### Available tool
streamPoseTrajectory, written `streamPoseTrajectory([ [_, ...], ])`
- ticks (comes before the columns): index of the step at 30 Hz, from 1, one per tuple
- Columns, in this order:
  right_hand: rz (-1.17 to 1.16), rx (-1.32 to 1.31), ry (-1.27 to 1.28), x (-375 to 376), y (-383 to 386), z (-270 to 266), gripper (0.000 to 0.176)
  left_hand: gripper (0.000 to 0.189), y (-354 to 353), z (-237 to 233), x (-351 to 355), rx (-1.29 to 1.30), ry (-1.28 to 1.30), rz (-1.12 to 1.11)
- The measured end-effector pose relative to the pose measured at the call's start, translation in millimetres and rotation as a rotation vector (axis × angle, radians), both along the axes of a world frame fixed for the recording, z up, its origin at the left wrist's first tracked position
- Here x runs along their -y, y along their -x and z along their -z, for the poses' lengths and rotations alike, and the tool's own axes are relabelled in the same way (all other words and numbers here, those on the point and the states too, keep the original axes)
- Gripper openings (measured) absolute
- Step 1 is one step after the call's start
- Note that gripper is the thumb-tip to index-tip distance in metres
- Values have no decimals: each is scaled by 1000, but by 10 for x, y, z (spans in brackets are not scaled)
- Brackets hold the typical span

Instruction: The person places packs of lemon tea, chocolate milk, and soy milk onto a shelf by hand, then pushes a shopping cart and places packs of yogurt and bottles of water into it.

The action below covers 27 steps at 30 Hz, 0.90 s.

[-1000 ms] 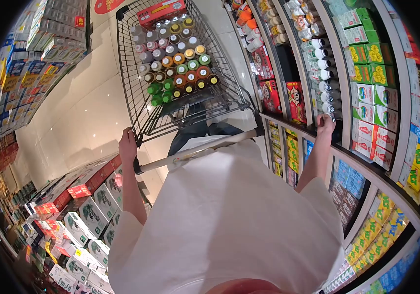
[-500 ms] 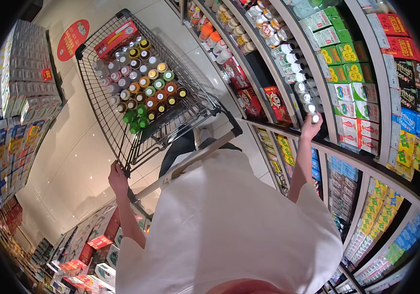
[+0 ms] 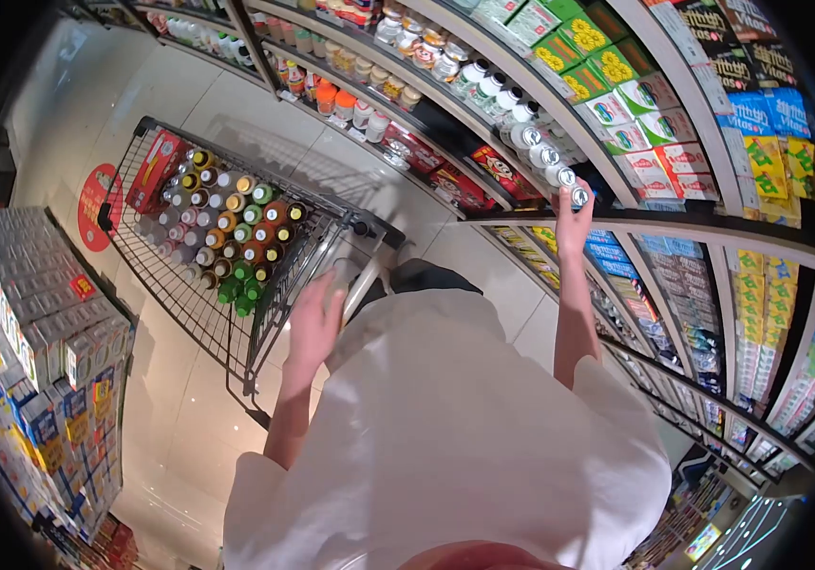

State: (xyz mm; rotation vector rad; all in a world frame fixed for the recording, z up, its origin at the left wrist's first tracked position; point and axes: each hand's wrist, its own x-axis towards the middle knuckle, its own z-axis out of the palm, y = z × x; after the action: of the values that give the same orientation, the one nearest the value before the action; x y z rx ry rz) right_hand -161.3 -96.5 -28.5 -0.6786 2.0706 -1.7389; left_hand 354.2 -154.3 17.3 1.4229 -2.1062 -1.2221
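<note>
My right hand is at the shelf on the right, its fingers closed around a bottle with a silver-white cap. That bottle is at the near end of a row of similar capped bottles. My left hand is in front of my shirt beside the handle end of the shopping cart. Its fingers are extended, slightly blurred, with the thumb apart and nothing in it. Many bottles with yellow, white, orange and green caps stand in the cart, next to a red box.
Shelves of cartons and bottles curve along the right. Stacked boxes stand at the left. A round red sticker marks the tiled floor. White jars with orange lids line the lower shelf.
My left hand has left the cart's corner and moved inward to the handle area. The view has turned, so cart and shelves appear shifted. My right hand stays at the capped bottle row.
</note>
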Motion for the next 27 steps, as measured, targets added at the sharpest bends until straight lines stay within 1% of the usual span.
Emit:
streamPoseTrajectory([
  [1,10,18,-25,34,-51,-81,41,45,186,71,31,0,34,38],
  [3,-43,15,-129,-18,7,-88,39,48,470,246,104,-6,109,107],
  [4,-75,3,-181,37,0,-219,38,48,521,282,164,75,58,82],
  [5,-44,57,-181,82,-65,-319,39,48,544,251,165,169,5,54],
  [6,-118,45,-212,40,1,-269,42,48,571,229,159,261,-48,23],
  [7,-131,103,-241,37,105,-176,43,45,577,218,176,302,-18,1],
  [10,-162,263,-273,9,398,78,45,42,558,226,224,351,-38,-56],
  [12,-150,330,-270,102,503,7,49,42,541,276,246,397,-22,-73],
  [14,-202,389,-283,111,704,43,44,44,506,295,258,432,-32,-86],
  [15,-225,381,-309,119,804,66,42,48,506,269,276,447,-95,-92],
  [18,-273,370,-364,126,1065,135,40,48,578,238,291,570,-102,-102],
  [19,-281,385,-361,161,1083,139,40,41,697,73,261,393,140,-116],
  [22,-325,449,-350,268,1168,137,39,36,1272,-361,534,385,602,-96],
  [24,-346,515,-322,365,1178,110,41,38,1804,-441,797,242,522,62],
  [25,-395,573,-278,391,1246,178,38,41,2139,-309,929,155,459,106],
  [26,-396,593,-258,422,1271,275,37,44,2464,-199,1083,72,396,153],
  [27,-401,613,-237,473,1278,390,36,55,2789,-94,1242,37,182,184],
])
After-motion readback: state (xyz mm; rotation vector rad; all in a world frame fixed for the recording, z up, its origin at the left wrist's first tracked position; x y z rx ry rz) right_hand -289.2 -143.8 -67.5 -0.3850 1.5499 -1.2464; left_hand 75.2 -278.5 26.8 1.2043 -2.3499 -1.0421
